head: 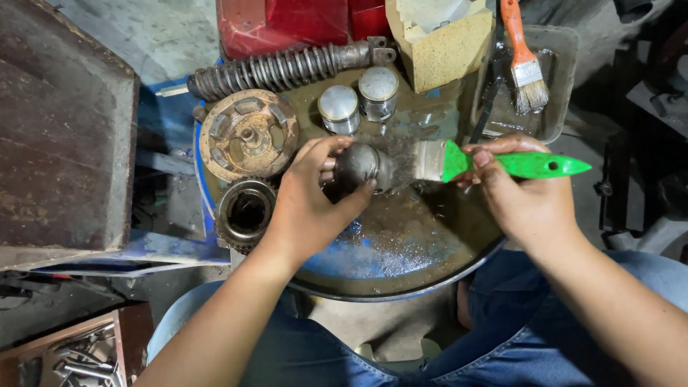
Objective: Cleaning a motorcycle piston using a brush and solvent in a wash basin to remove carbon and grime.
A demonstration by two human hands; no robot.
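head: left hand grips piston, right hand brushing.

Coil spring, two pistons, orange brush

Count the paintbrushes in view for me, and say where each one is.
2. The green-handled brush is in the right hand, bristles against the dark metal part held by the left hand. The orange-handled brush rests in the tray. Others may be hidden.
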